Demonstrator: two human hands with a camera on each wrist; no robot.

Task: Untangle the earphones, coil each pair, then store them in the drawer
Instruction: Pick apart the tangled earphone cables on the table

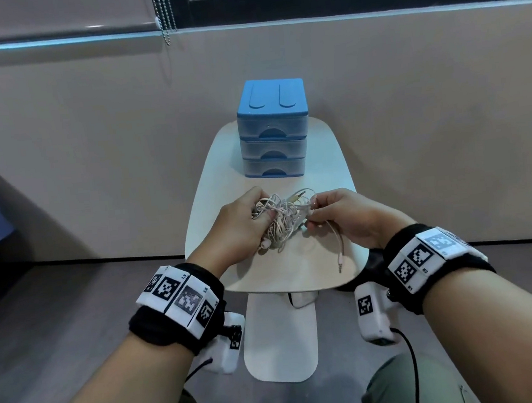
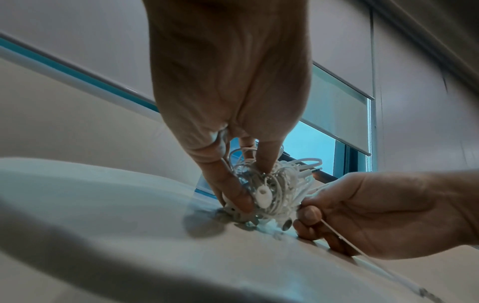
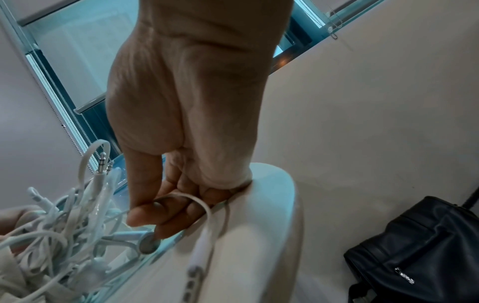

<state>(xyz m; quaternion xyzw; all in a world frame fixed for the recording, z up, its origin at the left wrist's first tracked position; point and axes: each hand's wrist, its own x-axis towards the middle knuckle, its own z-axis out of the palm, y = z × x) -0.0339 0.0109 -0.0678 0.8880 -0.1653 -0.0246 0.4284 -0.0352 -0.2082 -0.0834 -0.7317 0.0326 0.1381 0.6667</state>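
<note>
A tangled bundle of pale earphone cables (image 1: 281,221) (image 2: 274,184) (image 3: 64,225) sits just above the small white table (image 1: 298,270). My left hand (image 1: 244,223) (image 2: 241,184) grips the bundle's left side with thumb and fingers. My right hand (image 1: 335,213) (image 3: 153,209) (image 2: 324,209) pinches a cable at the bundle's right side. One loose cable with a jack plug (image 1: 340,264) trails from the right hand toward the table's near edge. A blue three-drawer box (image 1: 271,128) stands at the far end of the table, all drawers closed.
A beige wall runs behind the table, with a blind's bead chain (image 1: 163,12) hanging above. A black bag (image 3: 414,252) lies on the floor to the right of the table. My knees are below the table's near edge.
</note>
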